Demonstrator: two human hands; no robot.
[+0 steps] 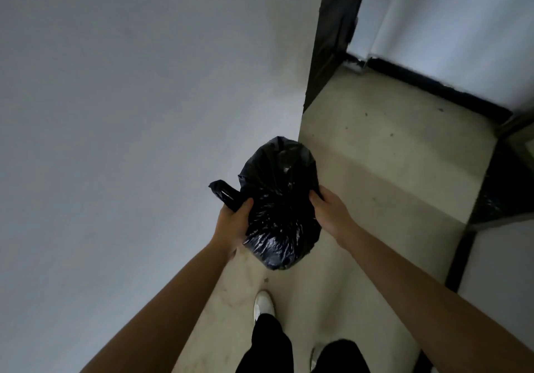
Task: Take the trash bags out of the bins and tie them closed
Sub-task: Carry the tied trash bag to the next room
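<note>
Head view: black trash bag (281, 205) is out of any bin, held up in front of me above the floor (375, 155), close to the wall (115, 112). My left hand (232, 225) is clamped on one loose handle flap, fingers curled tight, so it's ready for knotting. My right hand (329, 210) cups the opposite side, fingers wrapped on plastic, steadying the load. Not tied yet, I judge.

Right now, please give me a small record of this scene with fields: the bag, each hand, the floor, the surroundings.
bag: black trash bag, held above the floor, one handle loop sticking out at its left
left hand: gripping the bag's left side at the handle
right hand: gripping the bag's right side
floor: pale, speckled
surroundings: white wall on the left; white shoe below
bin: none clearly visible
</note>
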